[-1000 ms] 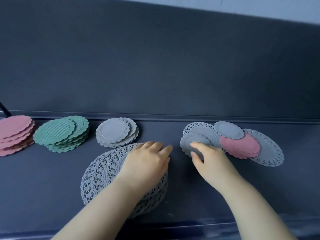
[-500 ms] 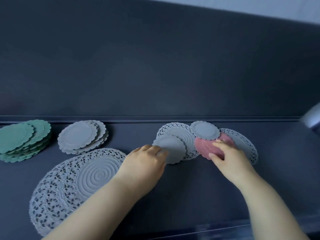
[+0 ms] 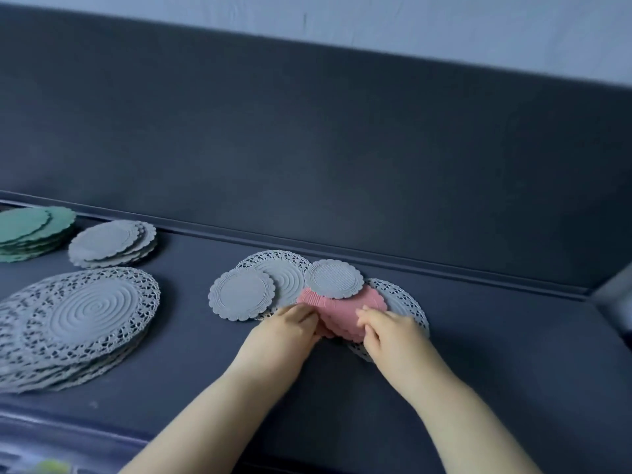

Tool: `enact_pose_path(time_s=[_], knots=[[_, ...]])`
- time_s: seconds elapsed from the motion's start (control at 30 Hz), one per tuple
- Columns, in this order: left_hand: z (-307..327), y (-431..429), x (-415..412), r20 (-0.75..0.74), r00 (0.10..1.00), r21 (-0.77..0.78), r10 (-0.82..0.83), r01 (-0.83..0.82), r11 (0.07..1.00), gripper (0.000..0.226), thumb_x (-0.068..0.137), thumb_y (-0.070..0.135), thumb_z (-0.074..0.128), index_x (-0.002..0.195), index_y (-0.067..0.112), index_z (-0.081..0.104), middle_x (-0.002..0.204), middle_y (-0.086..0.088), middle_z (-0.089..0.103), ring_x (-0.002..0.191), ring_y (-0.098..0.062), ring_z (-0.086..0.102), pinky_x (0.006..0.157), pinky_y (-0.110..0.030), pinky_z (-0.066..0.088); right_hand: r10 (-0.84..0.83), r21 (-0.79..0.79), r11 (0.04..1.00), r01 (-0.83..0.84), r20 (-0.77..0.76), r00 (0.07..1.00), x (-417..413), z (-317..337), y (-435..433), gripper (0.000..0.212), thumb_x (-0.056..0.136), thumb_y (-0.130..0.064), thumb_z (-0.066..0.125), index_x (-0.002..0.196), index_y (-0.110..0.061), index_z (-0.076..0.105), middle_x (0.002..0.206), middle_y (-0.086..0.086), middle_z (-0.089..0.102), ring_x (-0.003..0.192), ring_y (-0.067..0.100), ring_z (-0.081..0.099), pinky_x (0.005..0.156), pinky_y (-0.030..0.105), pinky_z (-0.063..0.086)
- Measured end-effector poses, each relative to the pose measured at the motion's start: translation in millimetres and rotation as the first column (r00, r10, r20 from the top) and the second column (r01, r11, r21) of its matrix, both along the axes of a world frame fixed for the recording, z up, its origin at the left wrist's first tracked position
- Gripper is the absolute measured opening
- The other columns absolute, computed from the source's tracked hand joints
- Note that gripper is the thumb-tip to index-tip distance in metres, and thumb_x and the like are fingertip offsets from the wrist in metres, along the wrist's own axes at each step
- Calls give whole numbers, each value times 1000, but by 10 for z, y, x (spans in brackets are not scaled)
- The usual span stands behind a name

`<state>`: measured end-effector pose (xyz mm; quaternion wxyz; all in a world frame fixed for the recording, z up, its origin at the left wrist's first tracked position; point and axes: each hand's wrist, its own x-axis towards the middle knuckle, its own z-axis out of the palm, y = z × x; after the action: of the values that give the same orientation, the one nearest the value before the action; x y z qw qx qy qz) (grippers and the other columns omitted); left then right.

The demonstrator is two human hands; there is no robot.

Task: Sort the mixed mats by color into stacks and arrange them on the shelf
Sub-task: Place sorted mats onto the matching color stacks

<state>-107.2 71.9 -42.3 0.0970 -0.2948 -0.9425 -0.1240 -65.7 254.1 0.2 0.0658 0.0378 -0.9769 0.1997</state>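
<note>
pink scalloped mats (image 3: 342, 311) lie on grey lace mats (image 3: 405, 299), a small grey mat (image 3: 333, 278) overlapping them.

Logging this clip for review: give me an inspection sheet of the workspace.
Surface: dark blue shelf with a raised back panel.
Job's things: pink mats in the mixed pile, partly under a small grey mat, over lace grey mats; sorted green stack, small grey stack and large lace stack to the left.
Clutter: nothing seen.
Hands: left hand and right hand both hold the pink mats at the near edge.
Cables: nothing seen.
Surroundings: pale wall above the panel.
</note>
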Motion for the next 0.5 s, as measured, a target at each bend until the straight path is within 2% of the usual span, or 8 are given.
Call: enact_pose_path(time_s=[0.1, 0.13, 0.2, 0.3, 0.37, 0.4, 0.43, 0.5], knots=[[-29, 45, 13, -35, 999, -36, 21, -22, 999, 11, 74, 24, 69, 76, 14, 66, 81, 4, 65, 67, -20, 64, 49, -28, 53, 56, -61, 996, -60, -71, 996, 1, -32, 74, 15, 86, -10, 57, 96, -11, 68, 110, 2, 68, 104, 18, 62, 87, 25, 46], [12, 63, 32, -38, 999, -87, 33, -36, 996, 17, 63, 18, 80, 72, 15, 66, 78, 4, 64, 64, -19, 62, 46, -25, 51, 81, -65, 994, -84, -54, 995, 0, -35, 87, 19, 86, -14, 59, 103, -12, 67, 118, 1, 64, 114, 15, 57, 94, 23, 41], [58, 82, 46, -85, 996, -168, 9, -23, 985, 30, 46, 10, 86, 68, 16, 66, 72, 5, 63, 59, -17, 61, 43, -21, 47, 142, -61, 988, -140, 34, 989, -5, -36, 103, 32, 89, -25, 57, 120, -15, 58, 137, -2, 50, 131, 8, 39, 103, 15, 25], [87, 64, 41, -155, 986, -212, -61, 28, 977, 30, 45, 7, 84, 69, 13, 67, 71, 0, 63, 58, -19, 61, 42, -22, 47, 180, -35, 983, -178, 59, 982, -52, -44, 115, 36, 95, -27, 49, 128, -14, 52, 146, -3, 39, 137, 6, 26, 106, 15, 19], [92, 38, 40, -201, 973, -242, -109, 59, 968, 20, 56, 4, 76, 73, 9, 67, 74, -3, 64, 60, -22, 62, 41, -24, 49, 199, 1, 980, -199, 55, 978, -59, -82, 108, 33, 97, -21, 43, 127, -12, 53, 145, -1, 40, 137, 7, 28, 107, 17, 21], [90, 22, 45, -216, 968, -273, -126, 64, 960, 12, 64, 5, 65, 75, 8, 68, 75, -4, 64, 62, -22, 63, 40, -25, 49, 200, 19, 979, -201, 41, 979, -50, -106, 99, 31, 95, -15, 43, 123, -9, 57, 142, 2, 44, 135, 10, 33, 106, 18, 25], [77, 13, 36, -243, 960, -286, -139, 66, 956, 19, 70, 7, 51, 77, 8, 69, 76, -4, 65, 63, -22, 64, 39, -24, 48, 190, 33, 981, -191, 11, 982, -47, -147, 94, 28, 92, -7, 47, 115, -5, 62, 135, 7, 52, 131, 14, 41, 104, 23, 32], [79, 0, 29, -279, 949, -282, -147, 65, 957, 36, 73, 10, 33, 78, 8, 68, 78, -4, 65, 65, -22, 64, 36, -24, 47, 154, 18, 988, -153, -34, 987, -47, -201, 87, 22, 78, 5, 54, 94, 1, 68, 110, 16, 67, 110, 28, 60, 87, 36, 51]])
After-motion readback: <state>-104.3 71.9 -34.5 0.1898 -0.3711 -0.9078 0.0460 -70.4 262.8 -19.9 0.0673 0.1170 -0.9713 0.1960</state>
